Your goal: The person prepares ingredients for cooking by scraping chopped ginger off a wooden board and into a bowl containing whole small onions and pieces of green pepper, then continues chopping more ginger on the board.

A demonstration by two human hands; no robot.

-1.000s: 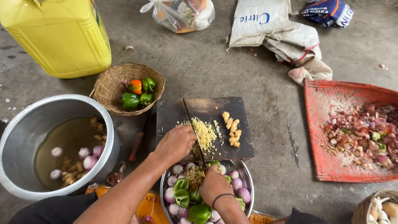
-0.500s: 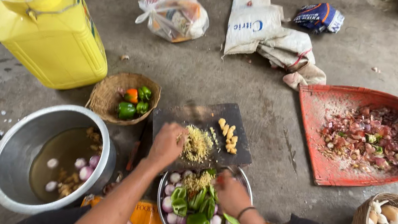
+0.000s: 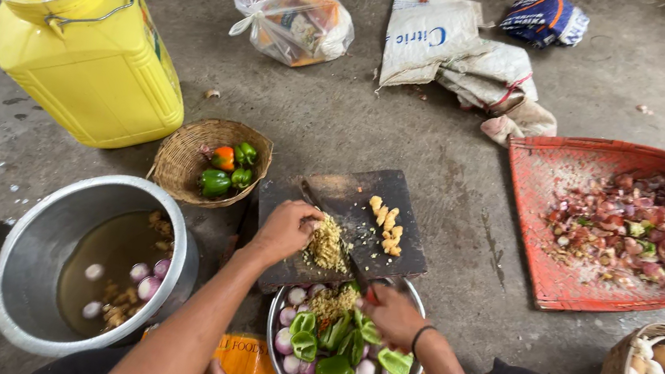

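Left hand [image 3: 287, 228], fingers cupped, swept minced ginger [image 3: 327, 245] toward the cutting board's [image 3: 347, 202] near edge, above the steel bowl [image 3: 278, 358]. Right hand [image 3: 393, 313] gripped a knife (blade barely visible). Best kept low, sweeping slowly.

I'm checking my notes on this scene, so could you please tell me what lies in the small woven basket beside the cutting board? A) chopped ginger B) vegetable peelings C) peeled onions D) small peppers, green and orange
D: the woven basket left of the cutting board holds a few small peppers, green ones and an orange one, and nothing else that shows.
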